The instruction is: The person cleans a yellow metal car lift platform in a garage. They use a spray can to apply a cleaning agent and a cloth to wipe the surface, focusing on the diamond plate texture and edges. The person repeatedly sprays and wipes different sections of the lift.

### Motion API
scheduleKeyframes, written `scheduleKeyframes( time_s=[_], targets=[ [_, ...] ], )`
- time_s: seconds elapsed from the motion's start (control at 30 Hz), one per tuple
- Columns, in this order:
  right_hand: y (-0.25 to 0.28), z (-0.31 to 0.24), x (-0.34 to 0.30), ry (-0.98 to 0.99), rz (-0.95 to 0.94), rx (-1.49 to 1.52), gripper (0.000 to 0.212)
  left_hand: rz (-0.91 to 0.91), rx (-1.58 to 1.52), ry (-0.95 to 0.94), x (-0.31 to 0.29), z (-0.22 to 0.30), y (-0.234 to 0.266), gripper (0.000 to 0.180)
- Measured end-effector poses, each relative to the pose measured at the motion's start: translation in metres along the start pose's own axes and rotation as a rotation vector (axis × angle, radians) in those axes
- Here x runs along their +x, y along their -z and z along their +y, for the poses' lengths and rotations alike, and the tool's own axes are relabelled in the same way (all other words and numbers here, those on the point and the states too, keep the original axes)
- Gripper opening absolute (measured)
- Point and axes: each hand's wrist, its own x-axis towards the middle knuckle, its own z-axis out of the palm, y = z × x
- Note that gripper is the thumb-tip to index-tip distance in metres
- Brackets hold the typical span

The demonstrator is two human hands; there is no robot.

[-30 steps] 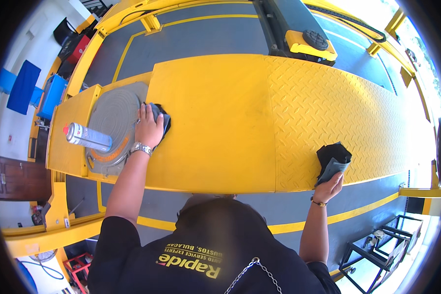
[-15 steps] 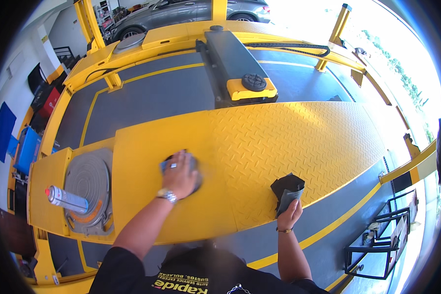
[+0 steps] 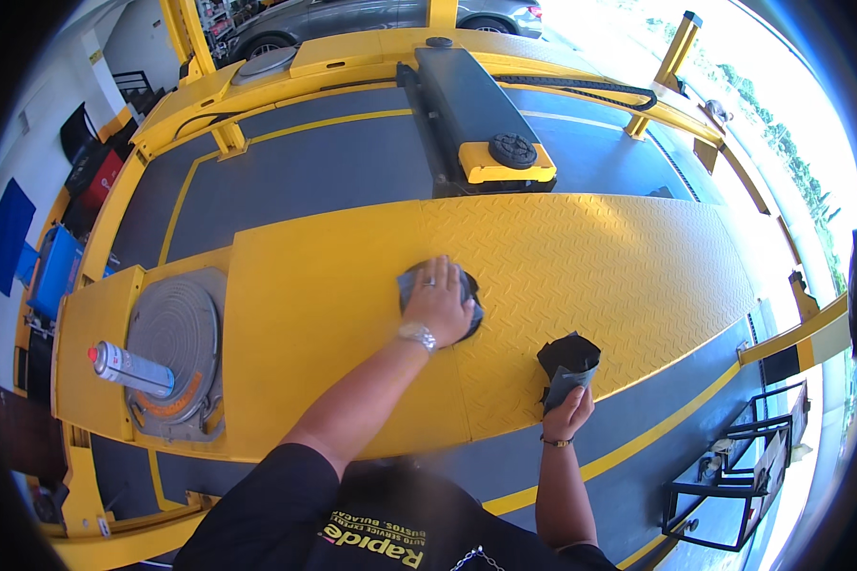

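My left hand [image 3: 439,300], with a silver wristwatch below it, holds a dark cloth [image 3: 410,285] palm-down against the yellow lift platform [image 3: 324,314]. The cloth shows on both sides of the hand, close to where smooth metal meets the diamond-pattern tread. My right hand [image 3: 569,415] grips a folded black-and-grey cloth [image 3: 568,359] at the platform's near edge. Its upper part spreads above my fingers. On the left, a spray can [image 3: 133,370] with a red tip lies tilted across the round grey turntable plate [image 3: 175,328].
Beyond the platform, a grey-and-yellow jack beam [image 3: 476,105] spans to a second yellow runway [image 3: 352,49]. Yellow posts [image 3: 677,49] stand at the back. A black metal-framed stand [image 3: 724,485] is at lower right. A grey car [image 3: 352,24] is parked behind.
My left hand has slid right with its cloth, from the smooth metal's middle toward the tread plate. My right hand still grips its cloth. The whole view has shifted slightly.
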Motion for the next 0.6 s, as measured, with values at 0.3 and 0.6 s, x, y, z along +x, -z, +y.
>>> scheduleKeyframes(
  time_s=[0.3,0.6],
  targets=[
    [0.002,-0.027,-0.004,-0.195,-0.126,0.093,0.047,-0.048,0.044,0.067,-0.119,-0.116,0.02,0.074],
    [-0.056,-0.098,-0.026,0.157,-0.586,-0.272,0.039,0.052,0.162,0.35,-0.089,-0.217,0.035,0.075]
  ],
)
